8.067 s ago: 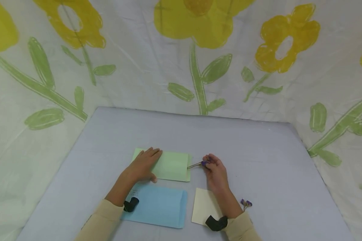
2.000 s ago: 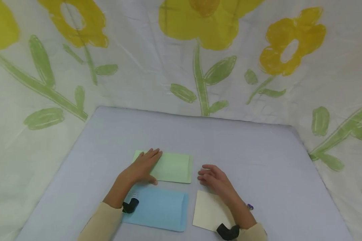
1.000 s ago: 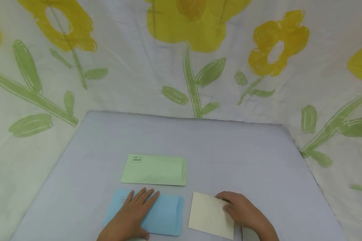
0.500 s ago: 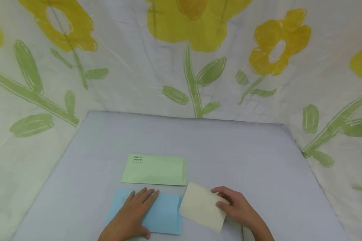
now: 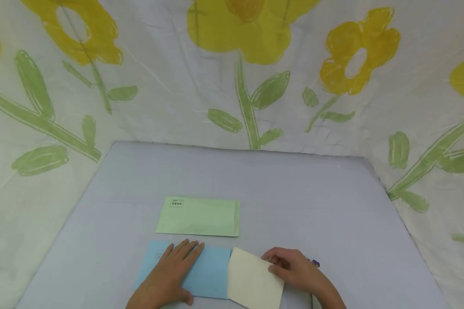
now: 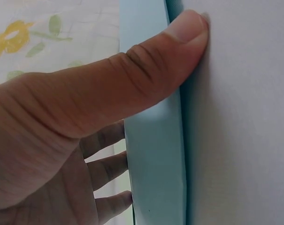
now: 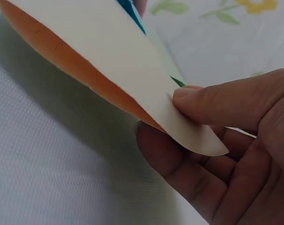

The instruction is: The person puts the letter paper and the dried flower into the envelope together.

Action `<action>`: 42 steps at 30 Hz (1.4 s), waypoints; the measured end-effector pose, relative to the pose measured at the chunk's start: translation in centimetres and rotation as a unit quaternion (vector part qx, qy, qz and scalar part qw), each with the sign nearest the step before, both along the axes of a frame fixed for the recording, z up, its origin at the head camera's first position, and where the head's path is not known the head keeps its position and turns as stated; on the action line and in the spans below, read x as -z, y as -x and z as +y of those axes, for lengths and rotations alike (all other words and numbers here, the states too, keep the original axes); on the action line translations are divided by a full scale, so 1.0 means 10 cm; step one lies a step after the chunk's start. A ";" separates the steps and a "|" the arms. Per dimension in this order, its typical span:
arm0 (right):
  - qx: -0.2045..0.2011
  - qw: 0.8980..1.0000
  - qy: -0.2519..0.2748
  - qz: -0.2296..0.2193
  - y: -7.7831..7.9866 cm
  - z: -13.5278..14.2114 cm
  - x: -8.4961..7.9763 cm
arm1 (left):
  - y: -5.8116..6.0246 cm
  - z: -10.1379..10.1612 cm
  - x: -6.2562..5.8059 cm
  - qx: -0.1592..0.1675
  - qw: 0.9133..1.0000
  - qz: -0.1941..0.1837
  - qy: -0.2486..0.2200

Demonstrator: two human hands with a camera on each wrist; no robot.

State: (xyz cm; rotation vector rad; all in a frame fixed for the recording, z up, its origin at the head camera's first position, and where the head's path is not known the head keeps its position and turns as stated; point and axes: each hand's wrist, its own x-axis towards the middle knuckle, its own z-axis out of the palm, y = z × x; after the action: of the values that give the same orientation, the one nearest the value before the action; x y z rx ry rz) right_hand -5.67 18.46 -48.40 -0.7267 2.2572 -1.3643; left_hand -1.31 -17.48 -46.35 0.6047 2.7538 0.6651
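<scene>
My left hand (image 5: 166, 274) lies with fingers spread on the blue envelope (image 5: 212, 271), its thumb at the near edge. In the left wrist view that thumb (image 6: 113, 79) crosses the envelope's edge. My right hand (image 5: 294, 268) pinches the cream card (image 5: 253, 281) by its right side between thumb and fingers. The card's left edge meets the envelope's right, flap end. Seen from the right wrist, the cream card (image 7: 118, 65) is folded, bowing open along one side with an orange-tinted shadow inside. Beyond the blue envelope lies the green envelope (image 5: 199, 216), untouched.
A purple dried flower (image 5: 315, 263) shows just behind my right wrist, its stem mostly hidden by the arm. The grey tabletop (image 5: 278, 184) reaches back to a white curtain (image 5: 170, 103) printed with yellow flowers.
The purple flower sprig at the green envelope is out of sight. My left hand has shifted onto the blue envelope. My right hand has picked up the cream card and brought it left against that envelope.
</scene>
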 end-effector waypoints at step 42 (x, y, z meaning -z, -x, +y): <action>0.032 0.999 -0.032 0.028 0.09 -0.17 0.10 | 0.01 -0.01 0.05 0.004 1.000 -0.018 0.009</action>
State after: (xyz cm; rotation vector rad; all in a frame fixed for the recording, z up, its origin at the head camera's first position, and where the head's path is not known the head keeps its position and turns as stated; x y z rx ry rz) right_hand -6.59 16.74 -49.39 -0.6852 2.3760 -1.3092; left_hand -1.45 -17.54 -46.82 0.5932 2.7201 0.6415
